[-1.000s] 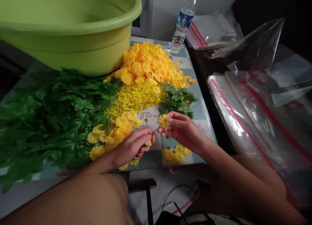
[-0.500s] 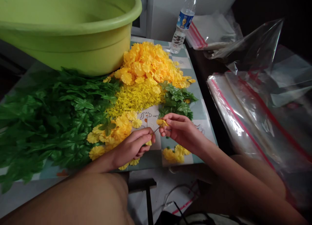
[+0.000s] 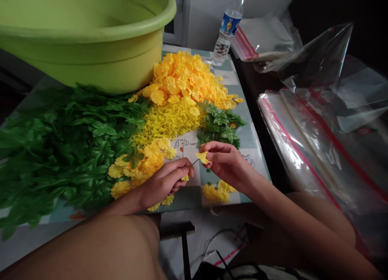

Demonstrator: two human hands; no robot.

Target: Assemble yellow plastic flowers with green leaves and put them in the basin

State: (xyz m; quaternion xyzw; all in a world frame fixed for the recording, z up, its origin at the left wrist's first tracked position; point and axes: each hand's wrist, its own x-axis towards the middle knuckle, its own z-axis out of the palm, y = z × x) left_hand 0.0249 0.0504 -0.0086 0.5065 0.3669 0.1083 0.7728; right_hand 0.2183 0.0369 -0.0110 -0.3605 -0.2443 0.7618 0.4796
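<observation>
My left hand (image 3: 168, 178) is closed around a thin stem (image 3: 195, 162) that points up to the right. Pinched in the fingertips of my right hand (image 3: 226, 161) is a small yellow artificial flower (image 3: 201, 156), right at the stem's tip. Whether the stem passes through the flower I cannot tell. A bit of yellow (image 3: 185, 177) shows below my left fingers. Beside that hand lies a cluster of yellow flowers (image 3: 153, 156). More yellow flowers (image 3: 218, 191) rest near the table edge, below my right hand.
Green artificial leaves (image 3: 87, 142) cover the table's left side. Behind are loose yellow flowers (image 3: 188, 78), fine yellow pieces (image 3: 169, 120) and small green leaves (image 3: 221, 120). A green tub (image 3: 121, 66), a water bottle (image 3: 226, 33) and clear plastic bags (image 3: 306, 146) surround them.
The yellow flower in my right fingers has turned and now shows its fan shape more fully. My left hand has hardly moved.
</observation>
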